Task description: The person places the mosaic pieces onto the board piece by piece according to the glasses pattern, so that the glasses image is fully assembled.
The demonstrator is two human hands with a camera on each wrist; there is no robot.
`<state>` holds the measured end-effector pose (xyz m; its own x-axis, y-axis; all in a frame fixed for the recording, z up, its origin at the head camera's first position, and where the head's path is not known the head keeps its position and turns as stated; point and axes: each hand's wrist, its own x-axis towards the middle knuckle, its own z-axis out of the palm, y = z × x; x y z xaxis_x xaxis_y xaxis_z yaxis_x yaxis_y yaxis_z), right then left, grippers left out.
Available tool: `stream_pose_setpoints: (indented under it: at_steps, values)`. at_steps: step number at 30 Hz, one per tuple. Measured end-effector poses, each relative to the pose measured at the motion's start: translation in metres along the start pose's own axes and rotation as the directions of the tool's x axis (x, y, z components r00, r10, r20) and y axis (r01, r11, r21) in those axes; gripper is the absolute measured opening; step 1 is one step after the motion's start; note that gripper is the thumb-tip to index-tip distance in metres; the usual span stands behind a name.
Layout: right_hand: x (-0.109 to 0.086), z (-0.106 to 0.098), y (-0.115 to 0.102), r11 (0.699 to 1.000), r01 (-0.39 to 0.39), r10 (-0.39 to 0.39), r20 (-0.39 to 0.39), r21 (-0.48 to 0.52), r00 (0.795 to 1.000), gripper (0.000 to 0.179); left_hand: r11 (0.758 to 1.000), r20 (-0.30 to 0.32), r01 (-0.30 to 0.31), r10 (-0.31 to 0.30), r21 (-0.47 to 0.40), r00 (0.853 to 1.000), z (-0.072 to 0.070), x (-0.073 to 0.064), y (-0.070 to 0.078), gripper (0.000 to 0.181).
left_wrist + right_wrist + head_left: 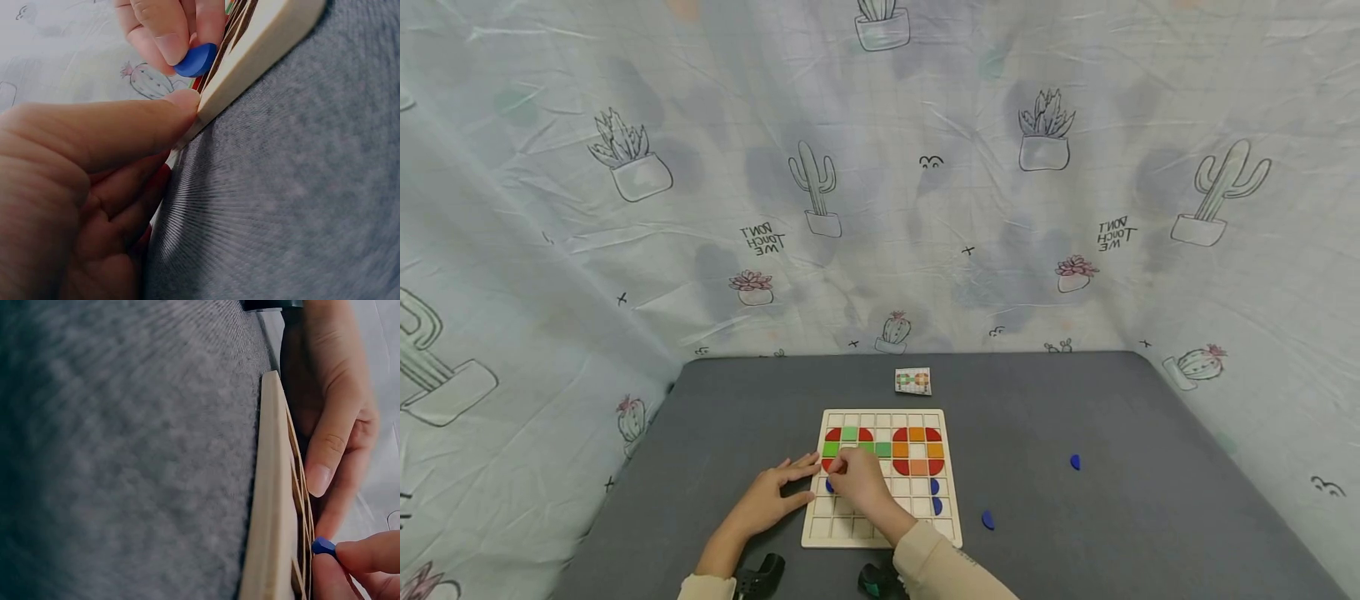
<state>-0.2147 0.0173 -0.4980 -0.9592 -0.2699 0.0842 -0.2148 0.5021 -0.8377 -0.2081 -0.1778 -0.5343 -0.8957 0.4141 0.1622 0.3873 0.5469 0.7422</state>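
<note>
A square wooden grid board point(880, 533) lies on the grey table. My left hand point(769, 498) rests at its left edge, thumb and fingers stretched out; in the left wrist view the thumb tip point(184, 100) touches the board's side. Over the board's left part, my right hand point(863, 482) pinches a blue half-round piece point(323, 545) between thumb and fingers, low over the grid. Red, green and orange pieces sit in the upper rows, among them an orange square point(917, 434). Blue half-round pieces point(936, 496) sit at the right side. My right hand covers some middle cells.
Two loose blue half-round pieces lie right of the board, one near it point(988, 520) and one farther off point(1075, 462). A small pattern card point(913, 381) lies behind the board. Dark wrist devices, one at the left wrist point(762, 577), show near the front. A cactus-print cloth point(880, 208) hangs behind.
</note>
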Motion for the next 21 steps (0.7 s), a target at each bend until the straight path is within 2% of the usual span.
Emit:
stream_pose_setpoints:
  at_steps: [6, 21]
  values:
    - [0.0006, 0.0012, -0.0008, 0.998, 0.017, -0.017, 0.004, -0.058, 1.0, 0.013, 1.0, 0.007, 0.014, -0.014, -0.004, 1.0, 0.0004, -0.0001, 0.0004, 0.046]
    - [0.0028, 0.0074, -0.0028, 0.994, 0.007, -0.008, -0.007, -0.11, 1.0, 0.015, 1.0, 0.02, 0.02, -0.02, -0.024, 1.0, -0.0019, -0.0005, 0.0028, 0.046]
